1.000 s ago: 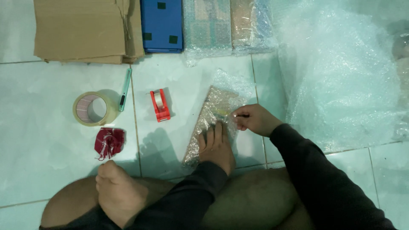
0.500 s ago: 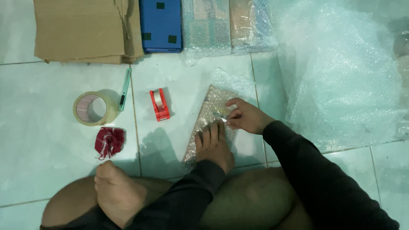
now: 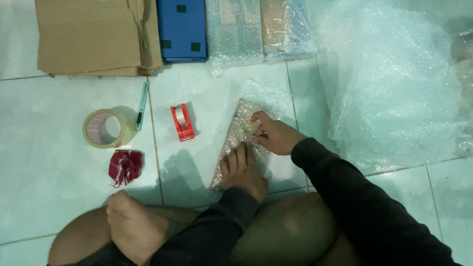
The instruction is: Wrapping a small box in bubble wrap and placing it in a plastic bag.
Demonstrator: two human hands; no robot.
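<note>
A flat package wrapped in bubble wrap (image 3: 240, 124) lies slanted on the pale green tiled floor in front of my crossed legs. My left hand (image 3: 244, 171) presses flat on its near end, fingers spread and pointing away from me. My right hand (image 3: 277, 136) rests on the middle of the package just beyond the left hand, fingertips pinched down on the wrap. Loose wrap sticks out at the package's far end. Both arms are in dark sleeves.
A red tape dispenser (image 3: 182, 122), a roll of clear tape (image 3: 103, 129), a green cutter (image 3: 142, 106) and a red bundle (image 3: 125, 166) lie to the left. Flat cardboard (image 3: 88, 37), a blue box (image 3: 180, 29) and wrapped parcels (image 3: 234, 29) line the far side. Bubble wrap sheet (image 3: 394, 83) spreads right. My bare foot (image 3: 133, 226) is near left.
My right hand has slid left and nearer along the package, closing in on my left hand. The left hand has stayed pressed on the near end.
</note>
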